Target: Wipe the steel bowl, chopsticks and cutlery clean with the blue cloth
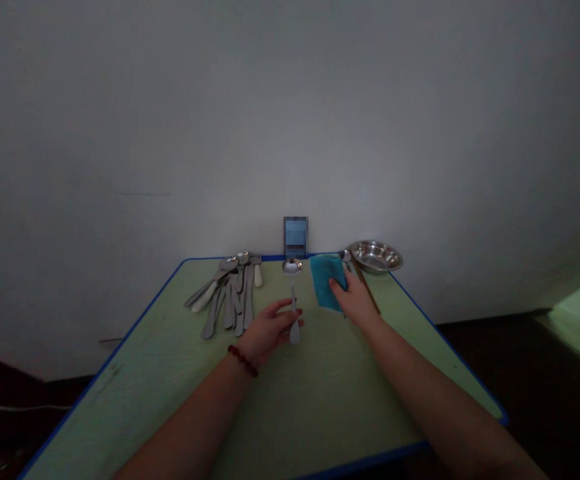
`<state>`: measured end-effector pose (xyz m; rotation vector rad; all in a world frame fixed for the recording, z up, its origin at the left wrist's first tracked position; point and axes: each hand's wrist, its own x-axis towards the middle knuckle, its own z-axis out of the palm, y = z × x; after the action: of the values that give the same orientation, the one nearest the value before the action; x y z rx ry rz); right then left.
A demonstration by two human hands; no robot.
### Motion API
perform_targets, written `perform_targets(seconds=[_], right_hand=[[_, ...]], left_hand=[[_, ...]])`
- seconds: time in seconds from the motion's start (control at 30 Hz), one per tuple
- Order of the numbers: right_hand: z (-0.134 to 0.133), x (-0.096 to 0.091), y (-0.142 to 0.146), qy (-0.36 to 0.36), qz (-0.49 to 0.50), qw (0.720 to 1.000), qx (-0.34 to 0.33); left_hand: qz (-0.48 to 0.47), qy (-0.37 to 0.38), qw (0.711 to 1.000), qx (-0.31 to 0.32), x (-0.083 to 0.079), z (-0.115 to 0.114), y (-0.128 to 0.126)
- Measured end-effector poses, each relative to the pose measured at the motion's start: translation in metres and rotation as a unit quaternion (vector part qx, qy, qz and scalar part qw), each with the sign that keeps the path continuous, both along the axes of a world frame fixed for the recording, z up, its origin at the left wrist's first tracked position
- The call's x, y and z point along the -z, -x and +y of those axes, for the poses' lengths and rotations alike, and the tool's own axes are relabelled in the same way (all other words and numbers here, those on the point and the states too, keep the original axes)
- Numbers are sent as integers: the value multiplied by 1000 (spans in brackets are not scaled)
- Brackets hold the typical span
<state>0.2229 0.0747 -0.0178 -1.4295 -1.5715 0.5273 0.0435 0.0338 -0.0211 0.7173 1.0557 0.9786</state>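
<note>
My left hand (pixel 270 328) grips the handle of a metal spoon (pixel 293 283) whose bowl points away from me toward the wall. A red bead bracelet (pixel 243 360) circles that wrist. My right hand (pixel 354 298) rests on a teal cloth (pixel 326 279) lying on the green table (pixel 320 400), with its fingers closed over the cloth's right edge. Spoon and cloth lie side by side, a small gap between them.
A pile of several metal spoons, forks and knives (pixel 231 293) lies at the back left. A steel bowl (pixel 376 257) stands at the back right, with a spoon (pixel 346 256) and brown chopsticks (pixel 367 288) beside it. A small blue box (pixel 296 237) stands against the wall.
</note>
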Motion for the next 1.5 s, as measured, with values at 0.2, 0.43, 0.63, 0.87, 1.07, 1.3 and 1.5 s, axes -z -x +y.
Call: perform_targets(seconds=[0.2, 0.43, 0.63, 0.87, 1.07, 1.3, 1.5], right_hand=[[-7, 7, -8, 19, 13, 1000, 8], [-5, 9, -16, -49, 7, 998, 24], [-9, 4, -14, -68, -27, 997, 25], [-17, 3, -12, -146, -144, 979, -16], [-14, 6, -12, -210, -217, 951, -70], [-5, 12, -9, -266, -283, 917, -86], [-3, 17, -9, -259, -324, 905, -99]], left_hand=[[56, -13, 998, 8, 1, -3, -5], [93, -18, 995, 39, 0, -9, -11], [94, -11, 994, 48, -1, -12, -14], [85, -10, 995, 52, 1, -14, -16], [103, -4, 992, 73, -2, -16, -17], [87, -4, 991, 98, 1, -17, -19], [59, -11, 994, 96, -3, -20, -19]])
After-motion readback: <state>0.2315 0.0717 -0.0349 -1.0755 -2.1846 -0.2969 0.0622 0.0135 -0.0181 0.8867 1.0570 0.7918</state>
